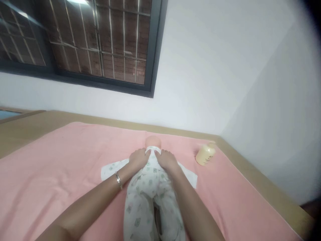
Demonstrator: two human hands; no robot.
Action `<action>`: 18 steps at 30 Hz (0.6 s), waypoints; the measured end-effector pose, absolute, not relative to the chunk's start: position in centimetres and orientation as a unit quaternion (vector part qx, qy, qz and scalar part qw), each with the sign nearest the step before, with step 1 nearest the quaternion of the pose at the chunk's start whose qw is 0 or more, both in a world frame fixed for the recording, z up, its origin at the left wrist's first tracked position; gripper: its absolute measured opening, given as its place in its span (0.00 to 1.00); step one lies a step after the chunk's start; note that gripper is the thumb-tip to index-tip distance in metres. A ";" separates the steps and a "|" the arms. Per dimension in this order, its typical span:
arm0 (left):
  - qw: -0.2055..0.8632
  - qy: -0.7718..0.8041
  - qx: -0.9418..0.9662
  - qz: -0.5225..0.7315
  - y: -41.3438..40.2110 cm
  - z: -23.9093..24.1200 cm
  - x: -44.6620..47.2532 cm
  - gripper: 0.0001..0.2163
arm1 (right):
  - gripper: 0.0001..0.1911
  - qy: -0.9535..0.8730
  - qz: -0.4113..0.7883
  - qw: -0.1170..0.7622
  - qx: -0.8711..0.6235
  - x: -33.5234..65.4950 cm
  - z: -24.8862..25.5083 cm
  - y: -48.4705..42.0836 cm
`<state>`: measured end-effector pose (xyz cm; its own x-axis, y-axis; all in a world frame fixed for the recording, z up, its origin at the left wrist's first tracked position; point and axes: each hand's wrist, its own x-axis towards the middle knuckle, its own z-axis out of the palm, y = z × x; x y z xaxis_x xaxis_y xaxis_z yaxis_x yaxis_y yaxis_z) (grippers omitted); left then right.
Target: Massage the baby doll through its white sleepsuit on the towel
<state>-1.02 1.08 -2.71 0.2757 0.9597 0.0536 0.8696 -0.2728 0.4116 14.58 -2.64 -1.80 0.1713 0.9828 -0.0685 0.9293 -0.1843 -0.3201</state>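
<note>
A baby doll (150,185) in white printed clothes lies stretched out on a pink cloth (75,150), its bald head (152,142) pointing away from me. Its face does not show. My left hand (138,158) wraps the left side of its upper body, thumb on top near the neck. On the opposite side my right hand (167,160) grips it the same way, and the two thumbs nearly meet. Both hands' other fingers are partly hidden at the doll's sides. White sleeves spread out flat past each hand, and the printed legs reach toward me.
A pale yellow pump bottle (206,154) stands tilted in view on the cloth at the right. Beneath the cloth, a wooden surface (240,160) shows along the edges. White walls rise behind and to the right, with a dark-framed barred window (100,43) at upper left.
</note>
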 end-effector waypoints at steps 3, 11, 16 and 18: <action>0.084 0.565 0.811 0.130 -0.5 -2.2 -1.0 0.25 | 0.39 -0.614 0.181 0.104 -0.761 15.9 -1.9 -1.8; 0.033 0.547 0.828 0.124 -1.3 -1.8 -1.1 0.27 | 0.23 -0.719 0.179 0.110 -0.663 15.8 0.6 -4.4; 0.134 0.573 0.796 0.143 0.7 -2.2 -1.2 0.28 | 0.21 -0.728 0.145 0.104 -0.662 14.8 1.5 -5.5; 0.121 0.580 0.793 0.143 0.6 -2.3 -1.1 0.28 | 0.25 -0.712 0.154 0.109 -0.676 14.8 1.3 -5.1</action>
<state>-1.10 0.64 -2.33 0.2876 0.9539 0.0855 0.8846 -0.2988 0.3580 14.78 -5.11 1.25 -0.0622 0.9967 -0.0528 0.9296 0.0386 -0.3665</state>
